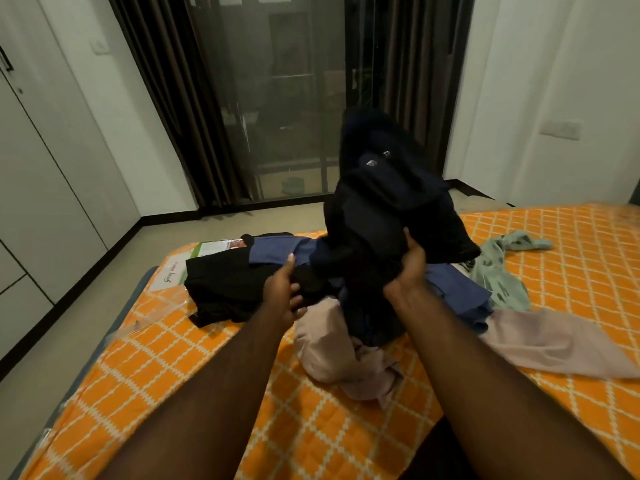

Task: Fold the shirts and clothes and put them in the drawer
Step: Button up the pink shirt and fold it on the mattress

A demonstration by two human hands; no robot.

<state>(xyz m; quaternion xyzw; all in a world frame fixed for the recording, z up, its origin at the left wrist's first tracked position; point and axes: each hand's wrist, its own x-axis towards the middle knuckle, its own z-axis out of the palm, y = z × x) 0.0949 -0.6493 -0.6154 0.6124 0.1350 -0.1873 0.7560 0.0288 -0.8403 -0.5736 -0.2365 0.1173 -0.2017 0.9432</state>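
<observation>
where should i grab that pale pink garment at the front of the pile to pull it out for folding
Probably the long flat pale pink cloth garment's loose end trailing right across the orange quilted mattress. It lies bare and spread, so come from the right side and above. Its bunched middle sits under the dark navy garment that the right hand holds.

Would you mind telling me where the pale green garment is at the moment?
In the head view, the pale green garment lies on the orange mattress, at the right edge of the clothes pile, beside the blue garment and beyond the pink cloth.
</observation>
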